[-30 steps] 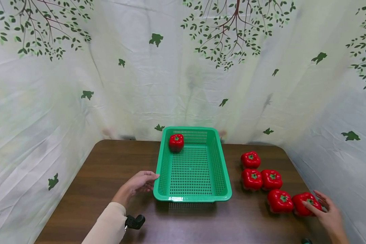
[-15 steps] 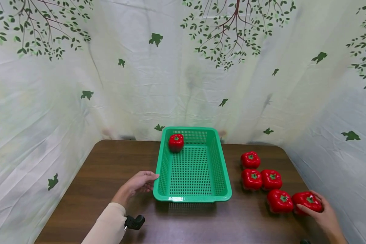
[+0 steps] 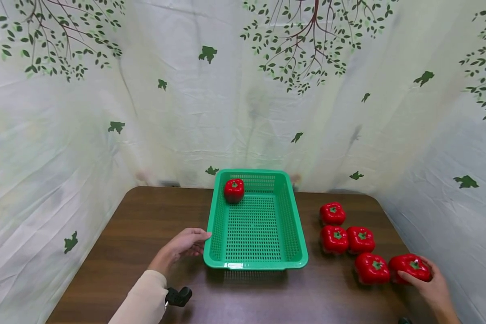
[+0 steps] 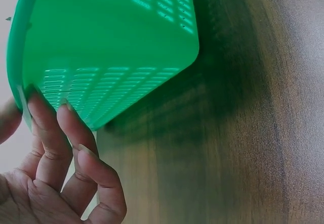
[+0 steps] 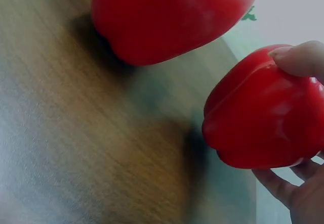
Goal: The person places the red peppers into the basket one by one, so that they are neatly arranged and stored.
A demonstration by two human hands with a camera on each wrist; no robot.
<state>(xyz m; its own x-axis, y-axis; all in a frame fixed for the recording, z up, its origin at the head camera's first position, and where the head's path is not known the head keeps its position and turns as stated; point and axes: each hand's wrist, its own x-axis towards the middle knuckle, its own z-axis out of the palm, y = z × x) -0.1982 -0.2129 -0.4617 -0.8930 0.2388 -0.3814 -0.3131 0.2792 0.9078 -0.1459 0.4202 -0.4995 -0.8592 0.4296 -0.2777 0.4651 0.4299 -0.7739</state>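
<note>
My left hand (image 3: 186, 242) pinches the rim of a green perforated plastic basket (image 3: 299, 225) at its left side; in the left wrist view the thumb and fingers (image 4: 48, 123) lie on either side of that rim. One red bell pepper (image 3: 234, 191) sits in the basket's far left corner. On the right my right hand (image 3: 431, 285) grips another red bell pepper (image 3: 409, 266), thumb on one side and fingers on the other. The right wrist view shows this held pepper (image 5: 266, 113) beside a neighbouring pepper (image 5: 167, 19).
Several more red bell peppers (image 3: 360, 239) stand in a loose cluster right of the basket. They rest on a dark brown wooden table (image 3: 162, 204). A pale curtain printed with leaves (image 3: 243, 112) hangs behind and at both sides.
My right hand has closed further around the rightmost pepper, which has tilted and shifted slightly right. The left hand and basket look unchanged.
</note>
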